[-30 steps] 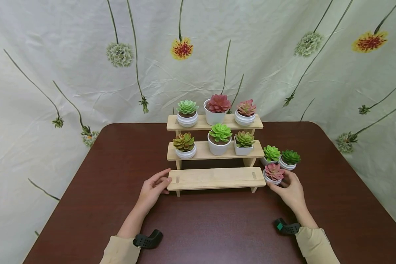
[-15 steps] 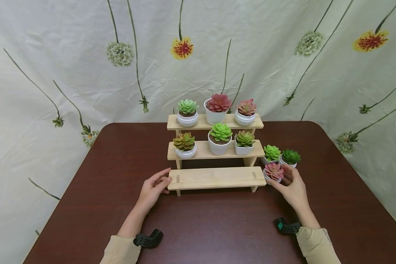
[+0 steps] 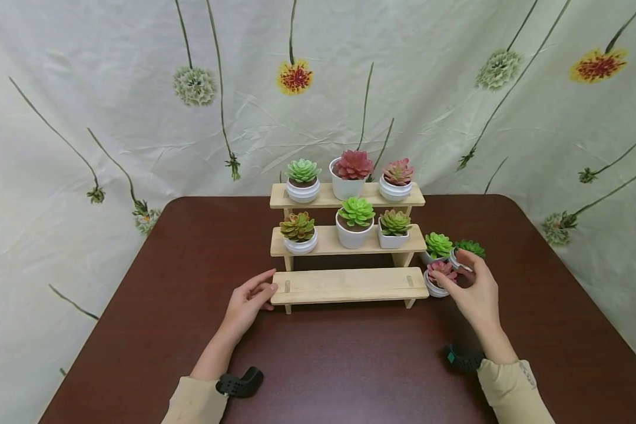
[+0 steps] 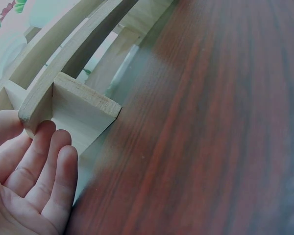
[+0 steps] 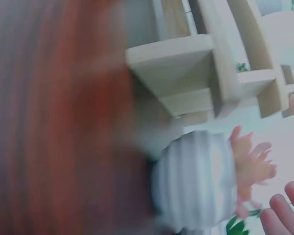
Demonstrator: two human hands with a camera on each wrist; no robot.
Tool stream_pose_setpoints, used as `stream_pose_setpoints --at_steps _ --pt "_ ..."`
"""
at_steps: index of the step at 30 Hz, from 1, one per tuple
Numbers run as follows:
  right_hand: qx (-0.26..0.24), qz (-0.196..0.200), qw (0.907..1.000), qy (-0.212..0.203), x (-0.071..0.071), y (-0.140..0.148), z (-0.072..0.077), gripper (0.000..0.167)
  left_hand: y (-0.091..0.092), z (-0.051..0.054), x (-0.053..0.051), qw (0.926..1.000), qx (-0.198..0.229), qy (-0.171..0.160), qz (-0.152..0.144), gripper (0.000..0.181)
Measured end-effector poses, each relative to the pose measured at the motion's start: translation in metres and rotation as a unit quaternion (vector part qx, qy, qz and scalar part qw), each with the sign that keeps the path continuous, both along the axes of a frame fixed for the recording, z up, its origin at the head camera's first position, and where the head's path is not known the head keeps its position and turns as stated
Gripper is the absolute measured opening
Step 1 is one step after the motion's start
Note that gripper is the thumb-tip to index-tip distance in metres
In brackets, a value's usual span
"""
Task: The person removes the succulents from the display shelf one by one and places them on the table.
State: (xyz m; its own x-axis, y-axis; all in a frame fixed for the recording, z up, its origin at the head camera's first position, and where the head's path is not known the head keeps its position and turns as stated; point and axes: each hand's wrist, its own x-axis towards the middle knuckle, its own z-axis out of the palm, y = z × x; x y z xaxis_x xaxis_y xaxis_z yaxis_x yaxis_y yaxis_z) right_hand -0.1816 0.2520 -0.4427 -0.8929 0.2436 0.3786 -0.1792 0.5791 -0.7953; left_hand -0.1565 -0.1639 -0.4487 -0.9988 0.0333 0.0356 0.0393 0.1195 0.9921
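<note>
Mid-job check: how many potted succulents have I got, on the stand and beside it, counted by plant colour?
Dark red succulent: 1
Pink succulents: 2
Green to olive-brown succulents: 6, one partly hidden by the right hand
Total: 9

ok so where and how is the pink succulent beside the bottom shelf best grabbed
Probably by the wall of its ribbed white pot, the right hand coming from the front right. The pot is round and upright, and the pink succulent spreads above it; the bottom wooden shelf is close on its left, the bright green succulent and dark green succulent behind.
</note>
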Motion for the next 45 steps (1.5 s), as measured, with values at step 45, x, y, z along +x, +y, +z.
stream_pose_setpoints --at_steps 45 --pt "-0.106 0.148 0.9832 0.003 -0.039 -0.082 0.046 0.077 0.000 -0.001 0.000 0.9999 0.011 0.000 0.002 0.041"
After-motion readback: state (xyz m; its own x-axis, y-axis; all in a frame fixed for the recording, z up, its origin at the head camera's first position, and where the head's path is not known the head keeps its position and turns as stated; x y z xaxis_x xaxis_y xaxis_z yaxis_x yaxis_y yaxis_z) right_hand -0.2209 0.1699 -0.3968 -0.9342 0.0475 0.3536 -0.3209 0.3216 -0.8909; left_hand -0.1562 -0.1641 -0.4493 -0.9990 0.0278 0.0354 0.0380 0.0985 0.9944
